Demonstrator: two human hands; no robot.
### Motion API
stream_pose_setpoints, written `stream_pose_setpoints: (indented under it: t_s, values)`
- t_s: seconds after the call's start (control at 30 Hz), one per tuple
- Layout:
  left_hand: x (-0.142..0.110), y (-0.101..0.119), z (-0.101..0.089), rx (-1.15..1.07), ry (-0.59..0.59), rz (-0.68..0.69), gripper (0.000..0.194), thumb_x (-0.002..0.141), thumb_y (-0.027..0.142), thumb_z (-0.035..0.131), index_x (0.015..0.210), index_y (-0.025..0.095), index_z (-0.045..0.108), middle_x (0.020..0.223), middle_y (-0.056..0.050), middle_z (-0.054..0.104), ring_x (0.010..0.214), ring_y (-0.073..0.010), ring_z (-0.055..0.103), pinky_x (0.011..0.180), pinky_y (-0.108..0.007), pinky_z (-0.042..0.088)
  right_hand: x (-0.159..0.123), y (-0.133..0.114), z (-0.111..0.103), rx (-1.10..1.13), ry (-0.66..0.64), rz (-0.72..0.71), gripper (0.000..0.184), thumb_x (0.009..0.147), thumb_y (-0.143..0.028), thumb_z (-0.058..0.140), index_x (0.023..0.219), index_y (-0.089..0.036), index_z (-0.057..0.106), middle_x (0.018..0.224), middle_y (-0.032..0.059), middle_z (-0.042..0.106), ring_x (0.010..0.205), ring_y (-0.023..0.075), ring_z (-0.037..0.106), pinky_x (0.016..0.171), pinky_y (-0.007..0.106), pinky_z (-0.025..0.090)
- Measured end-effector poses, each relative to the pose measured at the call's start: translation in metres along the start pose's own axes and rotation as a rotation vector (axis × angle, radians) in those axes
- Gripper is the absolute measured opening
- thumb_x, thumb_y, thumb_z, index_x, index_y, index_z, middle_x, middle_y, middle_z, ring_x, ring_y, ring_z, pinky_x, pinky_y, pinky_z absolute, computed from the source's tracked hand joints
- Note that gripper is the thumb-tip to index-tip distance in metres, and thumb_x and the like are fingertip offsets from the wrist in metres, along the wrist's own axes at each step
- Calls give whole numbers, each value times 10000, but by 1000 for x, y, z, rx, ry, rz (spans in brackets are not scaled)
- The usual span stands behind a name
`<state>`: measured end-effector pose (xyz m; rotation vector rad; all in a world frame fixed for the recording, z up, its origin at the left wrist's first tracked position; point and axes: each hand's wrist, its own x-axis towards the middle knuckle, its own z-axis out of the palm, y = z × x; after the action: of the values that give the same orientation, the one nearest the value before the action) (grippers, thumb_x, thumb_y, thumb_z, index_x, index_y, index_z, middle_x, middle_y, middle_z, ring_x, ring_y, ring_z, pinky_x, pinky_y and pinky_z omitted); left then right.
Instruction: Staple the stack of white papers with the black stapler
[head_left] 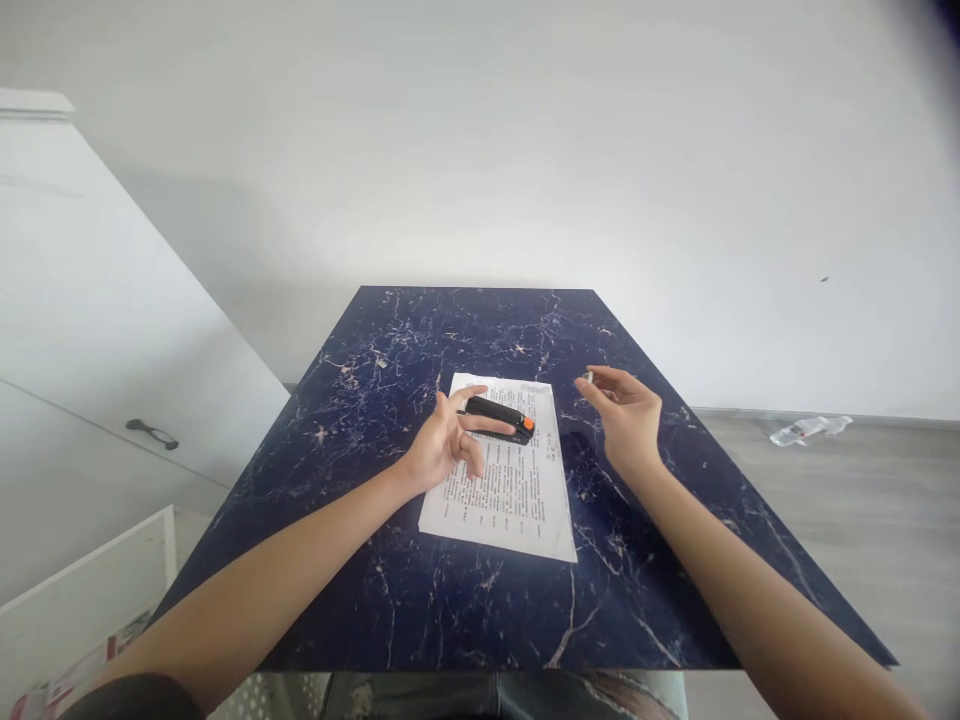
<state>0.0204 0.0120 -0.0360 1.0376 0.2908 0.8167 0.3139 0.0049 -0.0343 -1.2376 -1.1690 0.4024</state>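
Printed sheets of paper lie on the dark blue marbled table. On top of them rests a black stapler with an orange end pointing right. My left hand is over the paper's left side, its fingers spread, with one finger stretched across the front of the stapler. Whether that finger touches the stapler is not clear. To the right of the paper, my right hand pinches a small whitish piece between thumb and fingertips, above the table. The piece is mostly covered and too small to name.
A white cabinet with a dark handle stands at the left. Behind the table is a pale wall. A clear plastic bottle lies on the floor at the right. Below left is a white-edged bin or rack.
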Motion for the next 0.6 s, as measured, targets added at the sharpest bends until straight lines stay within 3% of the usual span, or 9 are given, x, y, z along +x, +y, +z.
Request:
stream_pose_setpoints:
  t_s: [0.07,0.13,0.17,0.23,0.27,0.33,0.4,0.5,0.6]
  values:
    - [2,12,-15,-28,147,140,617,1010,715,351,1286,209,570,806,-60,752,381,-83,537,362,-186,377,18,24,-12,19,83,126,401,720,-447,875,1023,-198,792,914,67,750,800,212,677,711,359,557]
    - [3,30,-38,15,311,305,498,1023,654,430,1038,201,635,513,55,528,326,-57,353,361,-176,296,33,45,-24,16,122,227,444,663,-455,893,994,-176,796,930,91,768,751,202,672,650,329,528]
    - [3,39,-53,96,412,388,478,1021,639,448,954,203,633,472,74,435,335,-64,313,380,-184,305,39,54,-30,8,123,265,452,650,-457,890,983,-166,797,923,99,774,710,193,660,615,317,507]
    - [-1,58,-84,429,655,501,345,1011,512,533,877,208,627,487,69,417,377,-84,349,423,-198,346,49,70,-40,-25,103,311,453,642,-456,869,967,-150,796,879,107,779,630,174,626,565,304,475]
    - [-4,65,-100,688,768,505,258,987,430,584,870,206,638,544,45,495,442,-101,442,486,-211,413,52,76,-45,-55,91,315,451,648,-456,854,969,-145,793,856,108,779,604,171,615,553,302,469]
    - [-10,73,-128,1234,858,398,120,942,294,612,945,204,691,820,-44,691,770,-181,652,775,-298,546,58,86,-53,-148,57,293,447,664,-458,827,981,-144,785,821,108,780,591,183,623,555,309,478]
    - [-15,73,-149,1575,873,221,265,900,171,580,1132,192,706,1214,-134,704,1140,-291,644,1025,-445,500,61,91,-59,-266,10,238,413,687,-471,800,954,-156,779,802,107,781,637,218,668,593,325,508]
    - [-16,67,-163,1776,851,-7,495,910,112,487,1380,196,620,1546,-158,513,1382,-375,502,1109,-583,417,63,92,-62,-398,-102,148,323,719,-479,754,853,-185,775,797,96,783,763,269,729,720,363,547]
    - [-13,62,-164,1856,761,-69,553,941,104,418,1448,257,577,1567,-106,509,1417,-353,480,1118,-609,386,63,89,-58,-468,-202,52,298,772,-485,693,839,-210,786,833,78,790,809,272,735,805,381,543]
